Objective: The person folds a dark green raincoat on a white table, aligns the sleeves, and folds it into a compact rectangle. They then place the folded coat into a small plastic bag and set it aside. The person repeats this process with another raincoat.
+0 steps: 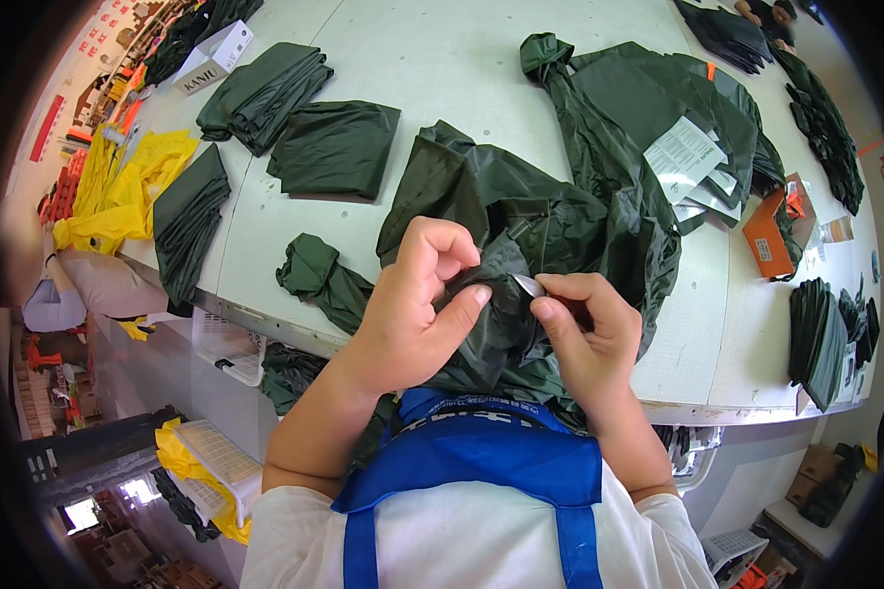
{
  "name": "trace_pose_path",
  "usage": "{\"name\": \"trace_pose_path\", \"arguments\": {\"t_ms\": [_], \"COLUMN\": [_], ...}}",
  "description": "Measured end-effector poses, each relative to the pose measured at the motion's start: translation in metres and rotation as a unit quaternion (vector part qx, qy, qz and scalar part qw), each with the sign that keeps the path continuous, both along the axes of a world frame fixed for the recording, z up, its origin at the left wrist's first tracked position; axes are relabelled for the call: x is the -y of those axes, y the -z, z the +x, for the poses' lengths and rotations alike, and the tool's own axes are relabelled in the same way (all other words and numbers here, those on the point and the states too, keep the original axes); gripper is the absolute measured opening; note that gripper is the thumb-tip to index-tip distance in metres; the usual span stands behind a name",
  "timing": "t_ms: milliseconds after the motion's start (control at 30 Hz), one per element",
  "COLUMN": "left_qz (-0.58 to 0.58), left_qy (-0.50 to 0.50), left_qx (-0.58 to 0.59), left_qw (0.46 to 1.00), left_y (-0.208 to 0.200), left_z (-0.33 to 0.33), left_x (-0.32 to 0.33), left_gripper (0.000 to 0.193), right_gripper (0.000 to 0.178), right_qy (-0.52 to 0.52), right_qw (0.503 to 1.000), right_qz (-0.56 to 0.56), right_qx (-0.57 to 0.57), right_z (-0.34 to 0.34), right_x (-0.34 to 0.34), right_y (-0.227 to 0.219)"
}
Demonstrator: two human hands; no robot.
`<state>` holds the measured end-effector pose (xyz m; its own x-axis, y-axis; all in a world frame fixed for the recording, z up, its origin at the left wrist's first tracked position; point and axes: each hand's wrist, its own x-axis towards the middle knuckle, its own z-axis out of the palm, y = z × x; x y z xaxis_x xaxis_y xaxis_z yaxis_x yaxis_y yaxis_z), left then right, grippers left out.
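A dark green, shiny waterproof garment lies bunched on the table in front of me, its near part hanging over the edge at my apron. My left hand is curled at a raised fold of it, with cloth between thumb and forefinger. In my right hand, thumb and forefinger pinch a small silvery pointed tool, which looks like thread snips. Its tip points at the cloth beside my left thumb. Most of the tool is hidden by my fingers.
Folded dark green garments lie at the left, near a yellow garment and a white box. Printed sheets rest on more green cloth at the right, near an orange box. Another person's arm shows at far left.
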<state>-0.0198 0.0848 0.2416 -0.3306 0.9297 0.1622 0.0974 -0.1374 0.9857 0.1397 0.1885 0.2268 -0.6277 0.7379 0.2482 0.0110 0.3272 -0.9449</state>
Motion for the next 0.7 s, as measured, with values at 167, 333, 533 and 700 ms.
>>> {"name": "trace_pose_path", "arguments": {"t_ms": [167, 333, 533, 700], "left_qz": [-0.004, -0.003, 0.006, 0.012], "left_qy": [-0.003, -0.013, 0.020, 0.029], "left_qx": [-0.024, -0.124, -0.118, -0.100], "left_qw": [1.000, 0.992, 0.993, 0.995], "left_y": [-0.005, -0.003, 0.001, 0.000], "left_z": [0.005, 0.002, 0.000, 0.002], "left_x": [0.003, 0.005, 0.005, 0.002], "left_gripper": [0.034, 0.030, 0.030, 0.033], "right_gripper": [0.027, 0.029, 0.026, 0.022], "right_qy": [-0.010, -0.056, -0.111, -0.157], "right_qw": [1.000, 0.991, 0.992, 0.986], "right_qz": [0.016, 0.114, 0.051, -0.050], "right_qx": [-0.012, 0.033, 0.021, -0.036], "right_z": [0.003, 0.001, 0.001, 0.001], "right_x": [-0.012, -0.028, -0.034, -0.036], "right_y": [-0.005, -0.015, -0.016, -0.011]}}
